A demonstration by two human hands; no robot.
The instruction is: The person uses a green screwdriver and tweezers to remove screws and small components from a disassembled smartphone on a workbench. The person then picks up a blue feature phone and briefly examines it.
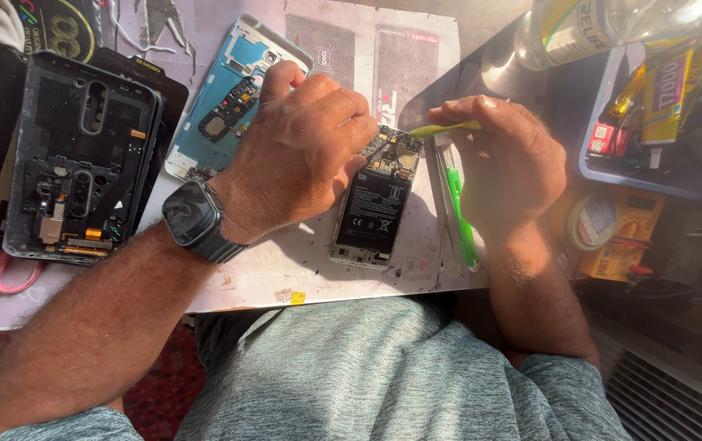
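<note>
An opened phone [374, 200] lies back-up on the white mat [318, 269] in the middle of the frame, its black battery showing and its circuit board bare at the top end. The left hand [302, 159], with a dark watch [194, 219] on the wrist, rests over the upper left corner of the phone; its fingers are curled in and pressed down near the board, but whether they pinch anything small cannot be told. The right hand [508, 167] comes in from the right of the frame and grips a thin yellow-green pry tool [442, 128] between thumb and fingers, the tip pointing left at the top edge of the board.

Judging by this, the step in hand is work on the board at the phone's top end, with the left hand steadying the phone and the right one guiding the tip. The next move looks to call for a light, level push of the tip under or against a small part, with the phone kept from sliding.

A green tool [460, 216] lies on the mat just right of the phone. In the upper left sit a black phone frame [81, 163] and a blue phone back [228, 90]. A blue tray [604, 155] of odds and ends is at the upper right, a yellow meter [621, 237] below it.
</note>
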